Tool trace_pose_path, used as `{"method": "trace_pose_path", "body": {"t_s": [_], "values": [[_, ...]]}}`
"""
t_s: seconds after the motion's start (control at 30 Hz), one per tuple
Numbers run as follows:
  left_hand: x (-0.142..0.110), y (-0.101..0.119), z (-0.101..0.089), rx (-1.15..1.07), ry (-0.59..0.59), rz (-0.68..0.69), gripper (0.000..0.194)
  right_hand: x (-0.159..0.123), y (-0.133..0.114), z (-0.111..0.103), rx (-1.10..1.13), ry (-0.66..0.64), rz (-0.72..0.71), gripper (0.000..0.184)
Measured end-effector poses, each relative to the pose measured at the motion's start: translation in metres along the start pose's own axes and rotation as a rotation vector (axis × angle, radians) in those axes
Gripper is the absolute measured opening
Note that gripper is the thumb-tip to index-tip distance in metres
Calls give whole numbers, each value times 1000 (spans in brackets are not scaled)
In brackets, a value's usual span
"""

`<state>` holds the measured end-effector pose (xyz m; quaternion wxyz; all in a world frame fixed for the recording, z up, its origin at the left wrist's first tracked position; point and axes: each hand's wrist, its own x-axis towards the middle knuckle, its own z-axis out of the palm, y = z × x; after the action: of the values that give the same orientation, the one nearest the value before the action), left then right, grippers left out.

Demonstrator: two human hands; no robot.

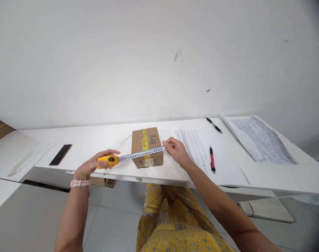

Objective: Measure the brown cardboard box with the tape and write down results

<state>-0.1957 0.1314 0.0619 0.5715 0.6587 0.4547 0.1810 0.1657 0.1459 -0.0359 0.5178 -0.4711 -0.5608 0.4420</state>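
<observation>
A small cardboard box (152, 135) sealed with yellow printed tape sits on the white desk, with dark handwriting on its top. Across its near top edge runs the pulled-out blade of a tape measure (111, 160), marked with dark numbers. My left hand (97, 161), to the left of the box, is wrapped round the yellow case. At the box's right side my right hand (174, 149) pinches the blade's free end between thumb and fingers. The very tip of the blade is hidden by those fingers.
Printed sheets (197, 150) lie right of the box, with a red and black pen (212, 160) on them. Behind is a black pen (214, 125). Handwritten pages (262, 140) rest farther right. A dark phone-like slab (60, 155) lies left, near the desk's front edge.
</observation>
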Motion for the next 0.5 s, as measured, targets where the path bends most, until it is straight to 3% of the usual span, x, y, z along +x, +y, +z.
{"method": "trace_pose_path", "body": {"t_s": [0.13, 0.33, 0.5], "values": [[27, 10, -19, -37, -12, -36, 67, -1, 9, 19, 11, -25, 28, 43], [56, 3, -2, -105, -85, 12, 70, 3, 8, 23, 97, -76, 115, 44], [61, -2, 9, -131, -104, 50, 69, 6, 19, 22, 115, -83, 175, 50]]}}
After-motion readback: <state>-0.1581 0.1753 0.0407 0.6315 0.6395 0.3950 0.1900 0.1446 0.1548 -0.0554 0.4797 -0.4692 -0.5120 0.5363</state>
